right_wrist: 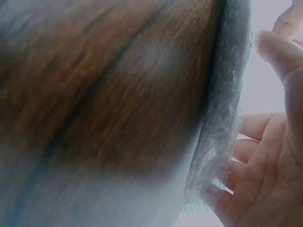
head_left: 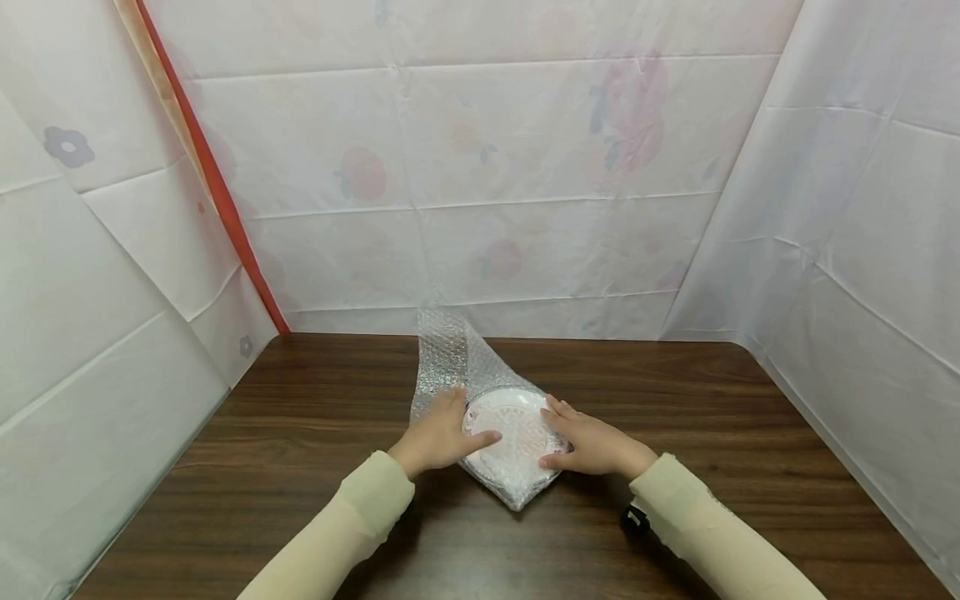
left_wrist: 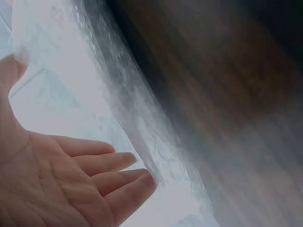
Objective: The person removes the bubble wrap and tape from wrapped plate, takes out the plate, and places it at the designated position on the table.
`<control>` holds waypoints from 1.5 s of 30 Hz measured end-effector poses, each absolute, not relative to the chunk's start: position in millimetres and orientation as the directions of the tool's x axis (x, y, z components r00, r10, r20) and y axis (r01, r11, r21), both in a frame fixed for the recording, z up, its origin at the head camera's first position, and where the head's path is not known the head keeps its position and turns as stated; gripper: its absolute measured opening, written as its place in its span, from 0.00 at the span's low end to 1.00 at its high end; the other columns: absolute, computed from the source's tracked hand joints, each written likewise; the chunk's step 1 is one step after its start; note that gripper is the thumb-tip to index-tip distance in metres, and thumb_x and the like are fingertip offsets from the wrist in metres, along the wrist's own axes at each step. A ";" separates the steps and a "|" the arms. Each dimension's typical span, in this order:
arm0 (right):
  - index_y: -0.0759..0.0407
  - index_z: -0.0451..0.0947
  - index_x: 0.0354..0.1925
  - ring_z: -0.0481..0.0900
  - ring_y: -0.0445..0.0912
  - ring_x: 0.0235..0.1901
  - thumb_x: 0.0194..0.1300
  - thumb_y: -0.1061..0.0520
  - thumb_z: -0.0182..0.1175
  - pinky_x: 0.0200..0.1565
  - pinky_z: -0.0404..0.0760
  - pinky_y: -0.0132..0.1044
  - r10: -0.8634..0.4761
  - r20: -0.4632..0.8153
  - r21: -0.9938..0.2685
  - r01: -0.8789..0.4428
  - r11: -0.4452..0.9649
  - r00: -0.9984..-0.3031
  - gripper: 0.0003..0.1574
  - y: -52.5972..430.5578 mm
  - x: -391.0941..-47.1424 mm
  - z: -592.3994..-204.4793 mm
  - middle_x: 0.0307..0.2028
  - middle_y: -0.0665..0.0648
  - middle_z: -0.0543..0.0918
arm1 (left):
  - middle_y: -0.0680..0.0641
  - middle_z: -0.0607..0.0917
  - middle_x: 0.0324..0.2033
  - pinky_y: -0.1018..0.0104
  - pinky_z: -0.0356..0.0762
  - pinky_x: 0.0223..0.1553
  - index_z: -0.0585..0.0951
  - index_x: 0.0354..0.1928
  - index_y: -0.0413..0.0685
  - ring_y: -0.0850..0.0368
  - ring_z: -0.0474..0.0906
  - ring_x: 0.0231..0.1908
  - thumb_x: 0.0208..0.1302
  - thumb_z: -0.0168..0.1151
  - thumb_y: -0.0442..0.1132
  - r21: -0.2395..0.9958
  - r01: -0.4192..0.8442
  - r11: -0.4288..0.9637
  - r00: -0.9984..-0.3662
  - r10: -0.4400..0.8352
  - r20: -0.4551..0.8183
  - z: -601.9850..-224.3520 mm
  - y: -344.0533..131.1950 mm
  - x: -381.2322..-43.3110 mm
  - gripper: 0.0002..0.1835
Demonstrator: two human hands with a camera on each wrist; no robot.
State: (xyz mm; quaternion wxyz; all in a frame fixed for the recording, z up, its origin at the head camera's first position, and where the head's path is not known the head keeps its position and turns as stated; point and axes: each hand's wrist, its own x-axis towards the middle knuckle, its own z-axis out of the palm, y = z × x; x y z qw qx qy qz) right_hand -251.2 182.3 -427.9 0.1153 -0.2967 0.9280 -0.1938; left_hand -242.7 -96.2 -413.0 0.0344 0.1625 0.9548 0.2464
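Observation:
A round white plate (head_left: pixel 510 429) with a faint pink pattern lies within clear bubble wrap (head_left: pixel 442 350) on the table. The wrap comes to a folded point toward the near side, and a long loose strip of it stretches away at the far left. My left hand (head_left: pixel 442 433) touches the bundle's left side, its fingers extended and the thumb over the top. On the opposite side, my right hand (head_left: pixel 596 442) rests against the edge with fingers spread. Both wrist views show the wrapped edge (left_wrist: pixel 137 104) beside the fingers; glare washes out the plate there.
The dark wooden table (head_left: pixel 300 467) extends around the bundle. White patterned sheets (head_left: pixel 525 167) hang behind it and at both sides, with a red strip (head_left: pixel 217 183) at the back left. A small black object (head_left: pixel 634 521) sits by the right cuff.

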 end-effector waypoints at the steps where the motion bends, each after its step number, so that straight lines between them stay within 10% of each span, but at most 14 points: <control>1: 0.63 0.52 0.75 0.47 0.61 0.76 0.65 0.34 0.60 0.72 0.58 0.56 -0.594 -0.100 -0.429 -0.504 0.749 -0.798 0.56 182.3 -251.2 -427.9 0.77 0.64 0.46 | 0.31 0.60 0.72 0.42 0.57 0.72 0.57 0.72 0.28 0.36 0.55 0.73 0.58 0.59 0.70 0.479 0.295 0.827 -0.943 0.332 0.007 -413.5 -95.7 -240.5 0.57; 45: 0.61 0.64 0.71 0.65 0.57 0.70 0.63 0.36 0.63 0.65 0.70 0.55 -0.576 -0.052 -0.305 -0.536 0.787 -0.816 0.48 175.9 -256.0 -409.9 0.74 0.64 0.60 | 0.31 0.56 0.73 0.46 0.57 0.73 0.52 0.72 0.25 0.35 0.55 0.73 0.58 0.58 0.71 0.353 0.289 0.890 -0.908 0.371 -0.193 -423.7 -96.1 -235.3 0.61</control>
